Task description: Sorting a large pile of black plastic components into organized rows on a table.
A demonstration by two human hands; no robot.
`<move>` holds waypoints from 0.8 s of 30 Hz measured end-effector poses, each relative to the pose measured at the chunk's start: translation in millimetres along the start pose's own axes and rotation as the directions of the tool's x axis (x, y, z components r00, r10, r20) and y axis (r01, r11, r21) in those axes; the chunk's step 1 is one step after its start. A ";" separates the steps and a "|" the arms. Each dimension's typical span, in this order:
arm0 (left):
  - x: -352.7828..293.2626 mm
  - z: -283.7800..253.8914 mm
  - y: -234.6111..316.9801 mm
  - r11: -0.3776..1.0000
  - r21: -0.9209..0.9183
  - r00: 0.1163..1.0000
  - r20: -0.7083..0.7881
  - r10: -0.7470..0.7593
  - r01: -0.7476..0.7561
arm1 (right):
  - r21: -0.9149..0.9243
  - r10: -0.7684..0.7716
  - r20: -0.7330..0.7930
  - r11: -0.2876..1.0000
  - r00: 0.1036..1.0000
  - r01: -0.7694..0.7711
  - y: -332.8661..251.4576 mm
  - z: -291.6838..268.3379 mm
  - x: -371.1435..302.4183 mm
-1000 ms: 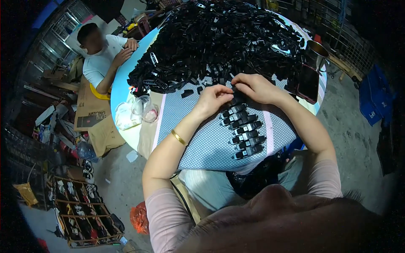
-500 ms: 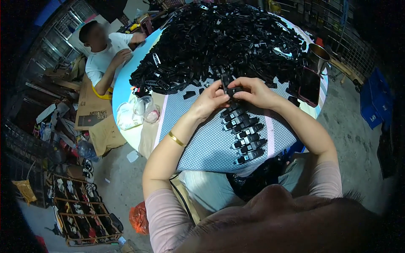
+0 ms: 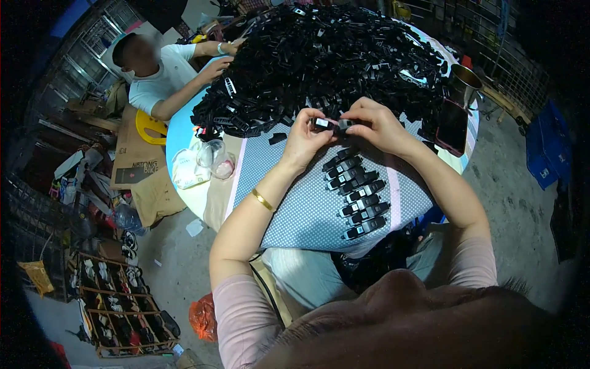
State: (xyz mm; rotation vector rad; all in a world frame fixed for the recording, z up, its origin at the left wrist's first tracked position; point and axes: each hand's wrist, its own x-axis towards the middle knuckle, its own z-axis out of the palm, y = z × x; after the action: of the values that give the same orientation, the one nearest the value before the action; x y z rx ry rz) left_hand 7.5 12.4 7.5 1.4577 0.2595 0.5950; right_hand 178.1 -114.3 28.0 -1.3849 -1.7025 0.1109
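Note:
My left hand (image 3: 302,142) and my right hand (image 3: 379,130) are close together at the near edge of a big heap of small black plastic parts (image 3: 307,61). Between the fingertips of both hands is a black plastic part (image 3: 334,125) with a pale face at its left end. Whether it is one piece or two joined end to end, I cannot tell. Both hands are closed in a pinch. Below them, a row of black clip-like pieces (image 3: 358,190) with shiny grey patches lies side by side on the patterned cloth (image 3: 289,209).
A phone (image 3: 452,126) and a metal cup (image 3: 465,80) stand at the round table's right side. Clear plastic bags (image 3: 196,163) lie at its left. Across the left edge sits a co-worker (image 3: 157,77), hands at the heap. A blue crate (image 3: 547,144) is on the floor.
The held part has turned sideways and its pale end now shows between my hands, which stay nearly in place. The co-worker has leaned in and reached both hands to the heap.

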 end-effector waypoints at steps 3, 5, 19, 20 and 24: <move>-1.0 -1.4 -5.7 0.999 0.001 0.999 -0.001 0.046 -0.046 | 0.017 0.050 -0.005 0.999 0.999 -0.050 1.5 0.4 -0.1; -4.2 0.3 -3.9 0.845 0.525 0.994 -0.082 -0.066 0.100 | -0.085 -0.036 0.086 0.995 0.996 0.044 11.9 5.2 -1.9; -11.9 0.7 9.8 0.496 0.868 0.997 -0.033 0.071 -0.007 | -0.418 -0.069 0.225 0.894 0.972 0.160 8.0 4.1 -3.8; -11.5 1.3 9.7 0.496 0.868 0.997 -0.033 0.071 -0.006 | -0.418 -0.068 0.225 0.894 0.972 0.160 6.9 5.0 -3.6; -12.4 7.0 10.6 0.500 0.866 0.999 -0.030 0.044 0.004 | -0.405 -0.075 0.222 0.900 0.972 0.162 7.4 3.5 -5.9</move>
State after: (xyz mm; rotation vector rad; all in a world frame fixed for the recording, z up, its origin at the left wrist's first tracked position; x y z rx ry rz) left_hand -1.6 -0.1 16.4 2.4505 0.6547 0.5294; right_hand 180.9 -114.8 18.3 -1.6185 -2.0626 -0.2062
